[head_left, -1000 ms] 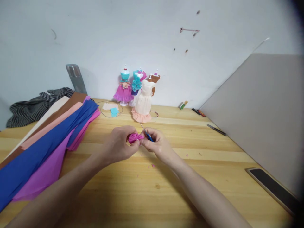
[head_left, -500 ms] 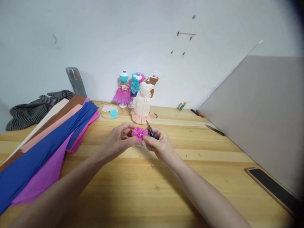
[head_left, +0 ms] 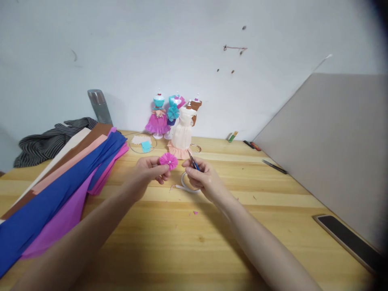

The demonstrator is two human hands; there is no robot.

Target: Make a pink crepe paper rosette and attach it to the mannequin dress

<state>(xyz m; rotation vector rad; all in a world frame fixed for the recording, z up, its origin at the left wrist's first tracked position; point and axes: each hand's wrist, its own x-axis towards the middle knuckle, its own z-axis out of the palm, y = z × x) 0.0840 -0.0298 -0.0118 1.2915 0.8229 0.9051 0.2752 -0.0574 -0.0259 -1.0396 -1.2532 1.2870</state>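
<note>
A round pleated pink paper rosette (head_left: 170, 159) with a small pale centre is pinched by its edge in my left hand (head_left: 150, 169), thumb in front. My right hand (head_left: 202, 174) is closed around small scissors (head_left: 194, 161) with a blue part near the grip, their blades pointing up and to the left. A gap separates the two hands. Below and between them, a white ring-shaped band (head_left: 183, 186) lies on the table, partly hidden behind my right hand. Just beyond stands a small dress form in a cream dress (head_left: 182, 131) with a peach ruffled hem.
Several small dressed forms, one in a pink skirt (head_left: 158, 123), stand against the wall. Layered crepe paper sheets (head_left: 65, 178) cover the left side beside striped cloth (head_left: 51, 139) and a flask (head_left: 100, 106). A craft knife (head_left: 275, 166) and phone (head_left: 345, 240) lie right. Pink scraps (head_left: 195, 213) dot the table.
My left hand has drawn the rosette leftward and up, away from my right hand, which has let go of its edge. The white band now shows more. The view has shifted slightly.
</note>
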